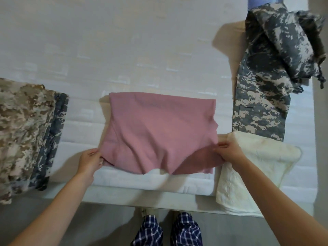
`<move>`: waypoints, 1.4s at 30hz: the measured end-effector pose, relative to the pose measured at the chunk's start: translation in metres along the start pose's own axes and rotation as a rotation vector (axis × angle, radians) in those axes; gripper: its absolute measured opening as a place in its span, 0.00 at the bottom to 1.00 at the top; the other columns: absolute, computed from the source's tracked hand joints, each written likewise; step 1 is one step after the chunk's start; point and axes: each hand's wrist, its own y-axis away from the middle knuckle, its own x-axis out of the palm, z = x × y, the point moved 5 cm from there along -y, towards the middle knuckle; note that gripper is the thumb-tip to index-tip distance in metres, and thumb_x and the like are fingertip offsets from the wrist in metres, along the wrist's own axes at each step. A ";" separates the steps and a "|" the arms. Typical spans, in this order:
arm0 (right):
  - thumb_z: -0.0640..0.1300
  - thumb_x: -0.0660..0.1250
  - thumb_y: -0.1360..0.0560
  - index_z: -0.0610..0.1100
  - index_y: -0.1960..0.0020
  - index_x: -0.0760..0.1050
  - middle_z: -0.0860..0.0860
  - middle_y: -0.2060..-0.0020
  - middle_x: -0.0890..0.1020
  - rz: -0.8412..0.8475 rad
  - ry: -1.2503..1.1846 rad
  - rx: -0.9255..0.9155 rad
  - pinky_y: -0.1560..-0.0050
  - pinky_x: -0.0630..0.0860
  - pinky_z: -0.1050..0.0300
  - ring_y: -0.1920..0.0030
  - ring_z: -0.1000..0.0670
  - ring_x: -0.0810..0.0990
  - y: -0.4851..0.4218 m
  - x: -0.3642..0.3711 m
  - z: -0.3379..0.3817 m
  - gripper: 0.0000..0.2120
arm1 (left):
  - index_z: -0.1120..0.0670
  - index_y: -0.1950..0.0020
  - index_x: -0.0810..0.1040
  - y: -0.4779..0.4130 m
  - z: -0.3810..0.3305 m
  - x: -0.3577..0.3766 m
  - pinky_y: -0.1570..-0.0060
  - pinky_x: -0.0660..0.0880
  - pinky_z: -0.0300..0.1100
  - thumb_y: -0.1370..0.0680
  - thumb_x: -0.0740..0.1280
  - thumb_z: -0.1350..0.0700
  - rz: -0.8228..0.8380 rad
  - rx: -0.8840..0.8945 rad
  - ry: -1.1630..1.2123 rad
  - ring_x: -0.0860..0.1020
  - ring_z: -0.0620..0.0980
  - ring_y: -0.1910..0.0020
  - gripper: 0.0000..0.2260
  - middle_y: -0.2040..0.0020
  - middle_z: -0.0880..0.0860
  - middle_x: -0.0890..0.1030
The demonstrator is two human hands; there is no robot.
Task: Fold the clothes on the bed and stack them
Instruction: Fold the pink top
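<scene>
In the head view, a pink garment (159, 132) is seen spread near the front edge of the white bed (124, 50), its near edge lifted off the mattress and pinched at both lower corners: the fingers of the left hand (89, 161) are clenched on the left corner and those of the right hand (228, 151) on the right corner. A folded tan and grey camouflage stack (26, 135) lies well apart to the left, while grey camouflage clothing (266, 77) and a cream cloth (257, 167) lie to the right, the cream cloth just beside the right hand
</scene>
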 end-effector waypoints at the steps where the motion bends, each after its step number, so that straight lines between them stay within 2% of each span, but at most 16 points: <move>1: 0.36 0.69 0.28 0.35 0.42 0.75 0.43 0.54 0.80 -0.022 0.033 -0.044 0.49 0.78 0.54 0.51 0.44 0.79 -0.001 0.001 0.007 0.15 | 0.61 0.41 0.74 -0.004 -0.005 0.000 0.50 0.73 0.46 0.23 0.63 0.64 -0.051 0.056 -0.096 0.79 0.51 0.53 0.10 0.43 0.63 0.77; 4: 0.42 0.71 0.28 0.40 0.30 0.64 0.43 0.39 0.75 -0.101 -0.061 -0.194 0.42 0.74 0.51 0.43 0.47 0.74 -0.011 -0.004 0.041 0.29 | 0.62 0.32 0.67 -0.011 -0.043 0.012 0.41 0.70 0.46 0.24 0.68 0.61 -0.055 0.275 -0.207 0.75 0.55 0.42 0.22 0.36 0.63 0.74; 6: 0.43 0.72 0.29 0.42 0.27 0.58 0.42 0.32 0.68 -0.131 0.050 -0.319 0.37 0.71 0.50 0.36 0.44 0.70 -0.025 -0.006 0.067 0.37 | 0.62 0.30 0.66 -0.017 -0.071 0.030 0.36 0.70 0.48 0.26 0.71 0.58 0.011 0.365 -0.264 0.74 0.57 0.38 0.27 0.36 0.62 0.74; 11: 0.47 0.77 0.35 0.47 0.24 0.52 0.42 0.29 0.61 -0.058 0.436 -0.420 0.31 0.64 0.45 0.29 0.42 0.62 -0.058 0.008 0.105 0.48 | 0.61 0.32 0.66 -0.030 -0.115 0.070 0.41 0.75 0.49 0.30 0.75 0.57 0.147 0.386 -0.179 0.78 0.53 0.43 0.31 0.39 0.57 0.77; 14: 0.44 0.76 0.33 0.44 0.29 0.63 0.42 0.40 0.71 -0.075 0.372 -0.339 0.42 0.73 0.49 0.42 0.43 0.73 -0.076 0.004 0.107 0.37 | 0.60 0.38 0.74 -0.039 -0.122 0.075 0.56 0.79 0.38 0.27 0.73 0.58 0.244 0.349 -0.158 0.80 0.49 0.54 0.19 0.45 0.56 0.79; 17: 0.37 0.71 0.29 0.37 0.43 0.75 0.44 0.59 0.78 -0.098 0.226 -0.363 0.58 0.76 0.54 0.63 0.47 0.76 -0.077 0.000 0.115 0.15 | 0.60 0.42 0.77 -0.052 -0.127 0.067 0.53 0.78 0.43 0.25 0.70 0.55 0.139 0.383 -0.152 0.79 0.52 0.54 0.14 0.48 0.58 0.80; 19: 0.35 0.66 0.27 0.38 0.44 0.75 0.43 0.54 0.78 -0.250 0.220 -0.458 0.48 0.75 0.49 0.55 0.44 0.77 -0.069 0.002 0.122 0.12 | 0.58 0.46 0.76 -0.056 -0.125 0.062 0.55 0.76 0.44 0.24 0.69 0.54 0.044 0.441 -0.156 0.78 0.51 0.53 0.11 0.50 0.57 0.80; 22: 0.37 0.63 0.27 0.40 0.34 0.69 0.40 0.36 0.72 -0.483 0.285 -0.528 0.34 0.64 0.44 0.35 0.39 0.69 -0.031 0.023 0.117 0.21 | 0.58 0.44 0.76 -0.050 -0.101 0.060 0.48 0.75 0.46 0.26 0.70 0.51 0.073 0.433 -0.132 0.79 0.51 0.51 0.15 0.48 0.55 0.81; 24: 0.38 0.61 0.27 0.39 0.33 0.69 0.39 0.32 0.69 -0.482 0.346 -0.666 0.29 0.58 0.41 0.30 0.38 0.65 0.007 0.054 0.112 0.23 | 0.54 0.44 0.77 -0.041 -0.074 0.049 0.46 0.76 0.47 0.28 0.73 0.49 0.083 0.374 -0.195 0.80 0.51 0.50 0.17 0.48 0.54 0.82; 28: 0.40 0.61 0.27 0.41 0.35 0.74 0.43 0.32 0.72 -0.250 0.603 -1.090 0.33 0.61 0.32 0.31 0.35 0.67 0.063 0.151 0.089 0.21 | 0.55 0.51 0.82 -0.017 -0.019 0.018 0.61 0.77 0.43 0.37 0.78 0.44 0.244 0.119 -0.078 0.82 0.51 0.57 0.21 0.57 0.51 0.85; 31: 0.46 0.60 0.23 0.44 0.28 0.66 0.47 0.26 0.61 -0.063 0.708 -0.901 0.33 0.56 0.27 0.27 0.36 0.58 0.057 0.194 0.070 0.24 | 0.56 0.55 0.85 -0.001 -0.004 0.001 0.65 0.76 0.44 0.40 0.78 0.43 0.302 0.036 0.047 0.81 0.52 0.63 0.21 0.59 0.54 0.85; 34: 0.49 0.53 0.20 0.46 0.23 0.50 0.52 0.25 0.42 0.084 0.737 -0.804 0.33 0.32 0.33 0.25 0.39 0.40 0.061 0.220 0.062 0.27 | 0.55 0.60 0.82 0.013 -0.003 -0.018 0.59 0.75 0.48 0.33 0.76 0.52 0.079 0.064 0.063 0.80 0.54 0.60 0.08 0.62 0.52 0.83; 37: 0.53 0.52 0.19 0.50 0.23 0.45 0.57 0.26 0.35 0.262 0.534 -0.731 0.33 0.25 0.41 0.25 0.48 0.32 0.076 0.227 0.071 0.28 | 0.53 0.68 0.77 0.043 -0.023 -0.029 0.69 0.69 0.40 0.32 0.71 0.56 -0.121 0.290 -0.140 0.72 0.47 0.66 0.07 0.73 0.45 0.76; 39: 0.58 0.55 0.21 0.53 0.24 0.52 0.57 0.24 0.46 0.485 0.157 -0.521 0.27 0.33 0.48 0.26 0.58 0.39 0.088 0.212 0.090 0.28 | 0.53 0.70 0.75 0.078 -0.049 -0.014 0.70 0.66 0.38 0.32 0.70 0.56 -0.138 0.514 -0.286 0.68 0.43 0.71 0.08 0.76 0.47 0.73; 40: 0.62 0.57 0.23 0.55 0.26 0.57 0.57 0.24 0.56 0.616 -0.125 -0.377 0.25 0.44 0.57 0.27 0.64 0.49 0.098 0.195 0.101 0.29 | 0.53 0.70 0.76 0.101 -0.067 0.001 0.66 0.68 0.39 0.32 0.68 0.57 -0.128 0.702 -0.398 0.69 0.43 0.69 0.07 0.73 0.48 0.75; 42: 0.70 0.61 0.31 0.64 0.37 0.69 0.61 0.40 0.78 0.755 -0.496 -0.242 0.43 0.73 0.67 0.44 0.68 0.75 0.106 0.159 0.114 0.25 | 0.55 0.57 0.83 0.143 -0.086 0.048 0.49 0.69 0.43 0.31 0.66 0.53 0.067 1.004 -0.574 0.74 0.46 0.53 0.09 0.59 0.52 0.81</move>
